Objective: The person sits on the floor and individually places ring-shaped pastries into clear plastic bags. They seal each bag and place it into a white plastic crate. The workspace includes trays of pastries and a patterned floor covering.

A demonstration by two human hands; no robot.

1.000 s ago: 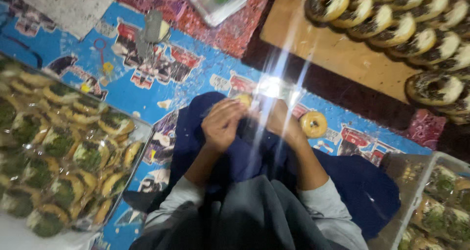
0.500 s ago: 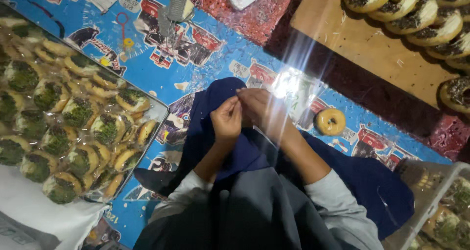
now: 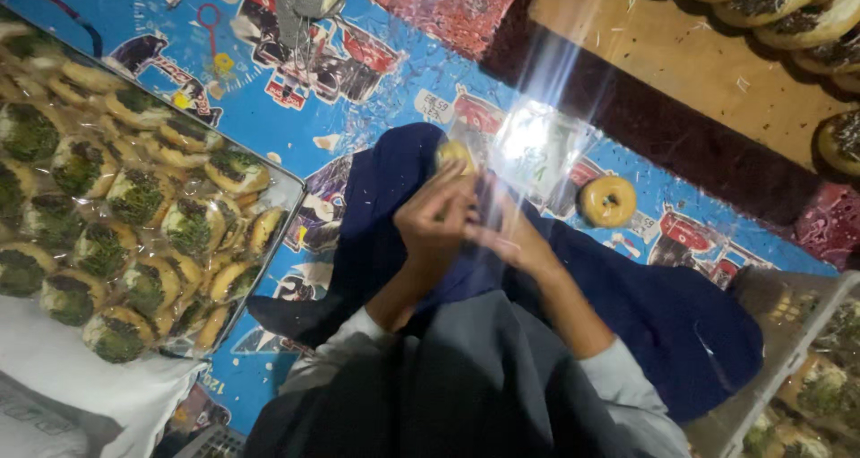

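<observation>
Left hand (image 3: pixel 437 214) raised over the lap, fingers curled and pinched around a small yellowish doughnut (image 3: pixel 455 156) at the fingertips, against a clear plastic wrapper (image 3: pixel 528 149) glaring white with reflected light. Right hand (image 3: pixel 512 234) just beside the left, touching it, fingers bent inward toward the same wrapper; cannot tell exactly what those fingertips grip, glare streaks in the way. Both forearms in grey sleeves (image 3: pixel 627 382), coming up from the bottom edge. Underneath, dark blue cloth (image 3: pixel 681 324) spread across the lap and over a bright blue printed mat (image 3: pixel 296 126) with cartoon vehicle pictures. Near the right hand, lying apart on the mat, a plain ring doughnut (image 3: pixel 607 200), unwrapped, hole upward. To the left, a tray (image 3: pixel 288 189) packed with wrapped doughnuts topped green and dark (image 3: pixel 134 198), crowded close and touching one another. Top right, a wooden board (image 3: pixel 690 64) carrying a row of doughnuts with dark topping (image 3: pixel 788 10). Bottom right, a pale crate (image 3: pixel 761 404) with more wrapped doughnuts, only partly visible. At the top edge, a metal utensil (image 3: pixel 309 1) resting on the mat, too blurred to identify.
</observation>
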